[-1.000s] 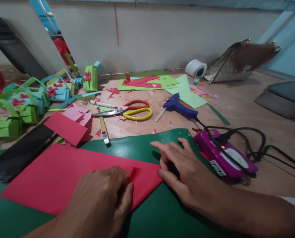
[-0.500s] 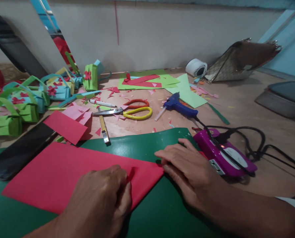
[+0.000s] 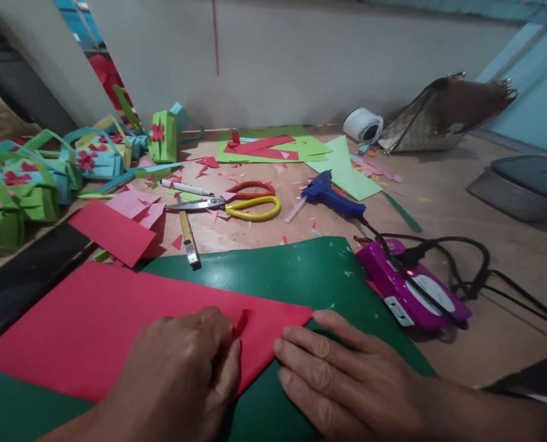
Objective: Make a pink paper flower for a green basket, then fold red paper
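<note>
A large sheet of red paper [image 3: 102, 313] lies folded over on a green mat [image 3: 264, 264], its corner pointing right. My left hand [image 3: 185, 362] is closed on the paper, fingers curled, pinching a raised bit of it near the fold. At the folded edge, my right hand [image 3: 337, 368] lies flat with fingers stretched out, the fingertips touching the paper near its right corner.
Scissors [image 3: 255, 209], a cutter [image 3: 188, 236] and a blue glue gun [image 3: 333, 195] lie beyond the mat. A purple power strip [image 3: 411, 285] with cables is at right. Small paper baskets [image 3: 38, 199] and a black phone [image 3: 29, 276] are at left, a bag [image 3: 439, 116] behind.
My right hand has come down and nearer, from the paper's corner onto its folded edge, fingers now flatter. The paper has shifted slightly in view; my left hand stays closed on it.
</note>
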{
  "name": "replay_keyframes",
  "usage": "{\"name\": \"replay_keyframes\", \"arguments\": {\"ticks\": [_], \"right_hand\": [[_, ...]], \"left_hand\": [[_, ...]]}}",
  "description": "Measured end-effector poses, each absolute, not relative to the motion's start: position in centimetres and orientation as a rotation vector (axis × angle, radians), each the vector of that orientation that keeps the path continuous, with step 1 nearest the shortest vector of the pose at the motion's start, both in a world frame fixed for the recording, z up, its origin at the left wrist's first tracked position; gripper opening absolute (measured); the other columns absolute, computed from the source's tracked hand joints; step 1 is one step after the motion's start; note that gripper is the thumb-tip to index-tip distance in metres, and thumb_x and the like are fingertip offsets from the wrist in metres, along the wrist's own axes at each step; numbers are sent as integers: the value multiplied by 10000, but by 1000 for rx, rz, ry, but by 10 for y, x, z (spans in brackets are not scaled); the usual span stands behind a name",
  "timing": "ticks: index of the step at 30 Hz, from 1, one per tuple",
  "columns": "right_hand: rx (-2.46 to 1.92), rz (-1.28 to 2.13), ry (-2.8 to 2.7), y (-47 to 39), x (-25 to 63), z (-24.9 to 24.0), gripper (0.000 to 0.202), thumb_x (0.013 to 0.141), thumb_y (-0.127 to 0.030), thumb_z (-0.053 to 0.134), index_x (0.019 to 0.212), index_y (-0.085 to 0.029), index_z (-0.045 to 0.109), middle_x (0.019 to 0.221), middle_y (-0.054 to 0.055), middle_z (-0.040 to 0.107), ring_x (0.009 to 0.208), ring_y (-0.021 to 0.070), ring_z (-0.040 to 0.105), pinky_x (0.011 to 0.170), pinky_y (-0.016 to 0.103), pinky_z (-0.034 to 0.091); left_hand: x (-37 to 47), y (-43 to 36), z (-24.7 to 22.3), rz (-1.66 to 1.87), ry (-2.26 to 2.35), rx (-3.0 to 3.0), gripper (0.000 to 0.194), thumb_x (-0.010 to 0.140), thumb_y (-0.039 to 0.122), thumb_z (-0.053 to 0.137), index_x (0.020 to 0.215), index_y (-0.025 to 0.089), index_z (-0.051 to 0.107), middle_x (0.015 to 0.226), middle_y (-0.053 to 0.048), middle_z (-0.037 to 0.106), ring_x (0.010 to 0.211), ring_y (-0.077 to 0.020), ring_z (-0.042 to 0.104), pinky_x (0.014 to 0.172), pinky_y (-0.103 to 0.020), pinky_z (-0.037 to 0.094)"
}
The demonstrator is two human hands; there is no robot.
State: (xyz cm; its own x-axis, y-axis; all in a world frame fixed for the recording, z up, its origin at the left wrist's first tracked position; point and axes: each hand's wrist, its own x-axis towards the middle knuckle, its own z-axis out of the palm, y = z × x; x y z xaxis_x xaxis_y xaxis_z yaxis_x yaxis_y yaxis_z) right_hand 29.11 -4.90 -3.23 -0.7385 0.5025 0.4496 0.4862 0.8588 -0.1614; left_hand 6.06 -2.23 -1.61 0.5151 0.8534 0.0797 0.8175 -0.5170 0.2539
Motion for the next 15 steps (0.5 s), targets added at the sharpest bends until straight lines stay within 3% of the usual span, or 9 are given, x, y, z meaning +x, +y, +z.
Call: {"name": "replay_keyframes", "arguments": {"ticks": [5,15], "right_hand": [[-666,-202,-2614,-51,295,-30,205,930,-250,482,1020,-156,639,1108,89,707,1109,195,614,1053,393,407],[-612,-341,-2418,-47,291,-64,257,946,-320,425,965,-185,643,1075,92,715,1120,213,603,1073,451,364]], "left_hand": [[63,-21,-15,242,1467,2563,311,847,221,361,558,209,475,470,-8,576,329,-129,477,370,-225,255],[61,-21,-14,187,1466,2553,314,859,216,350,573,206,479,497,-7,581,347,-121,471,384,-223,255]]}}
